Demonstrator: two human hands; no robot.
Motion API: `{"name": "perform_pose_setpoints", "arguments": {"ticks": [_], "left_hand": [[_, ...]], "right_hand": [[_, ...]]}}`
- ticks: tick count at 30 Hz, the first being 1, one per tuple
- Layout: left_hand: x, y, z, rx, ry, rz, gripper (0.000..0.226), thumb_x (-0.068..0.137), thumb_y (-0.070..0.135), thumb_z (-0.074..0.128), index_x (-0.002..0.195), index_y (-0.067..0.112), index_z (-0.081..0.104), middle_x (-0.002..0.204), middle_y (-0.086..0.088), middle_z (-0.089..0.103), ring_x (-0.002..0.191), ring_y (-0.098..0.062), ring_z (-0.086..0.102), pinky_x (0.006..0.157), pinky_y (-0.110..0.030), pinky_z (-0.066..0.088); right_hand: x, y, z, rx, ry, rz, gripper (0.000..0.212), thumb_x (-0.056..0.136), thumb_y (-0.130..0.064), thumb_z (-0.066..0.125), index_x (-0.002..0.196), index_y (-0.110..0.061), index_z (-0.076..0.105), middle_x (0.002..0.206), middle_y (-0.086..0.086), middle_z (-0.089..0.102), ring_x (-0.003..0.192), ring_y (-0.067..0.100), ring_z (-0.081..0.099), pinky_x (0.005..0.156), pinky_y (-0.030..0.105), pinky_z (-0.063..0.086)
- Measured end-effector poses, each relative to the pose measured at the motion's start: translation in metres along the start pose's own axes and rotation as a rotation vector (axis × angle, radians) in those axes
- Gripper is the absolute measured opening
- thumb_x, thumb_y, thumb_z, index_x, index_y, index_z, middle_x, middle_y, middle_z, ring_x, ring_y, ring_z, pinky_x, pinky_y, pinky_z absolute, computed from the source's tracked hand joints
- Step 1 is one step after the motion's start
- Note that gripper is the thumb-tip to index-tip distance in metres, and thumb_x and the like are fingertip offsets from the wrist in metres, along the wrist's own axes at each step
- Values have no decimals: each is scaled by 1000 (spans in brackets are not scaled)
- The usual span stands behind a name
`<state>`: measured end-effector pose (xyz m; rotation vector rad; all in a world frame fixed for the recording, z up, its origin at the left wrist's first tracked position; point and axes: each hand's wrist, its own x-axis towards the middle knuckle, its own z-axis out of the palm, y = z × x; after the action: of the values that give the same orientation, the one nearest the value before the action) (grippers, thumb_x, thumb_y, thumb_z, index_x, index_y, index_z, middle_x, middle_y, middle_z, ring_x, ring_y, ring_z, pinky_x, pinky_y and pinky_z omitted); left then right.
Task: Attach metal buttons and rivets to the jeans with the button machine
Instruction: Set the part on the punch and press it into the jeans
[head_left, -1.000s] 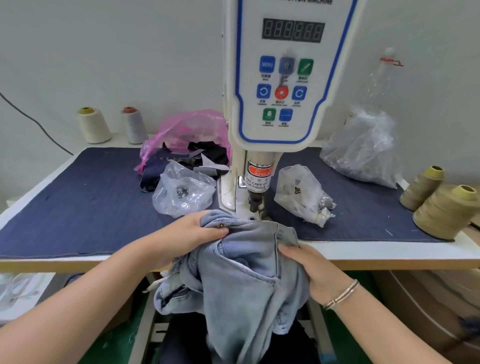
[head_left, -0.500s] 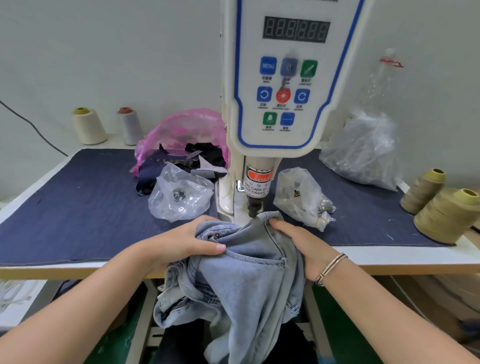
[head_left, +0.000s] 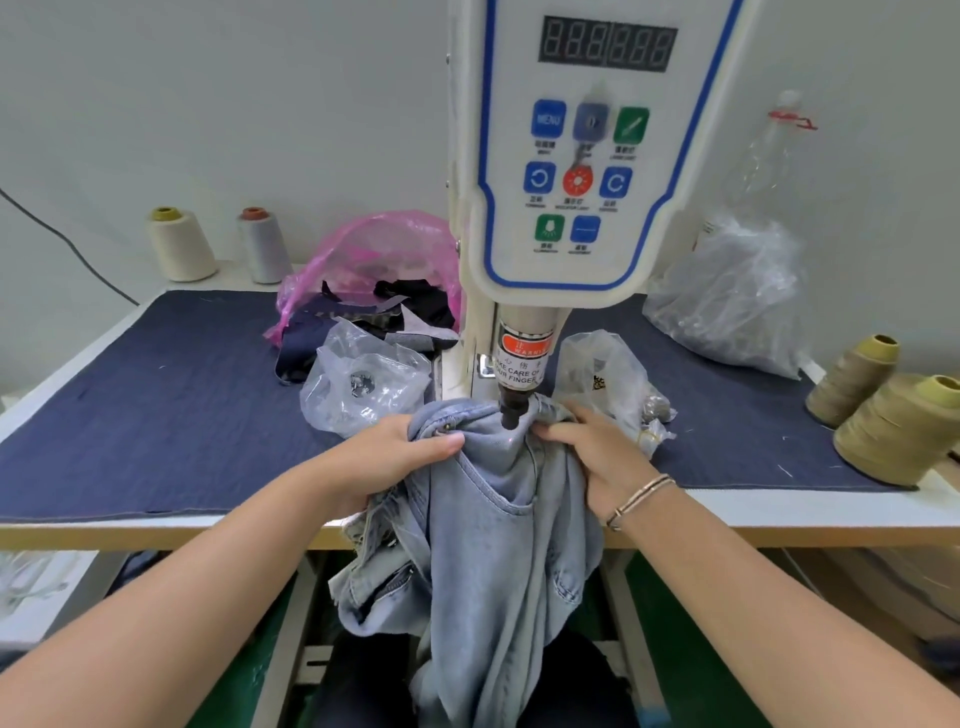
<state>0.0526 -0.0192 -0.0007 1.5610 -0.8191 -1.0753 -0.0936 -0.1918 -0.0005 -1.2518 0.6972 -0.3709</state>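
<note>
Under the button machine (head_left: 571, 156) the jeans (head_left: 498, 519) hang lengthwise down — left hand (head_left: 395, 457) and right hand (head_left: 597, 452) gripping them.

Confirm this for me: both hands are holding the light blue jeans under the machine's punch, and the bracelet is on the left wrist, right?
Not quite. In the head view both hands, left and right, do grip the light blue jeans under the punch, but the bracelet is on the right wrist, not the left.
</note>
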Motion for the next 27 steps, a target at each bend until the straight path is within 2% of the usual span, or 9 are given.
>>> {"name": "perform_pose_setpoints", "arguments": {"ticks": [4, 7, 10, 14, 16, 18, 21, 23, 27], "left_hand": [[10, 5, 3, -102, 120, 76, 30, 85, 41, 70, 109, 24, 69, 103, -5, 75, 96, -21, 72, 75, -30, 58], [20, 6, 2, -156, 247, 107, 14, 90, 35, 67, 97, 25, 72, 94, -2, 77, 85, -17, 74, 61, -22, 56], [27, 3, 3, -183, 336, 68, 16, 92, 36, 64, 100, 24, 70, 89, 0, 77, 81, -16, 74, 59, -23, 56], [35, -2, 2, -142, 392, 13, 34, 88, 45, 66, 112, 21, 66, 101, -5, 75, 94, -23, 71, 85, -40, 57], [36, -1, 3, -133, 381, 14, 33, 89, 46, 65, 111, 21, 65, 103, -5, 74, 95, -23, 71, 86, -41, 56], [35, 3, 4, -130, 337, 31, 25, 90, 43, 64, 106, 24, 67, 101, -3, 75, 93, -22, 71, 81, -37, 57], [30, 9, 3, -96, 125, 79, 17, 89, 35, 67, 105, 27, 69, 99, 1, 76, 91, -15, 73, 67, -22, 56], [26, 14, 0, -60, -37, 51, 24, 83, 31, 74, 106, 26, 70, 104, -4, 75, 96, -20, 72, 70, -24, 56], [23, 21, -12, 12, -239, -48, 30, 79, 21, 73, 108, 18, 69, 109, -10, 73, 102, -25, 70, 80, -30, 56]], "right_hand": [[8, -6, 1, 54, 31, -130, 27, 81, 5, 65, 95, -18, 67, 92, 8, 72, 90, 22, 66, 86, 34, 54], [16, -11, 2, -20, 45, -176, 22, 85, -4, 64, 100, -20, 65, 102, 8, 69, 98, 20, 65, 90, 30, 51], [15, -12, 7, -173, -5, -116, 20, 88, -14, 63, 108, -15, 59, 112, 9, 65, 103, 18, 61, 93, 29, 48], [8, -11, -13, -469, -324, -126, 83, 73, -18, 79, 141, -17, 32, 136, -4, 50, 123, 4, 49, 103, 22, 42], [3, -10, -16, -689, -405, -196, 88, 70, -14, 83, 140, -24, 31, 130, -15, 51, 114, -14, 48, 96, 9, 41], [2, -9, -18, -702, -334, -272, 71, 76, -5, 77, 131, -30, 40, 119, -17, 55, 101, -17, 53, 90, 8, 44], [1, -10, -29, -418, -233, -234, 71, 82, 10, 62, 132, -34, 37, 123, -3, 59, 108, 4, 59, 96, 23, 47], [1, -9, -34, -268, -166, -226, 73, 83, 14, 57, 134, -34, 36, 127, 1, 58, 112, 14, 58, 99, 30, 47], [4, -1, -25, -83, -55, -230, 73, 83, 8, 59, 138, -36, 40, 118, -2, 64, 108, 14, 63, 92, 29, 50]]}}
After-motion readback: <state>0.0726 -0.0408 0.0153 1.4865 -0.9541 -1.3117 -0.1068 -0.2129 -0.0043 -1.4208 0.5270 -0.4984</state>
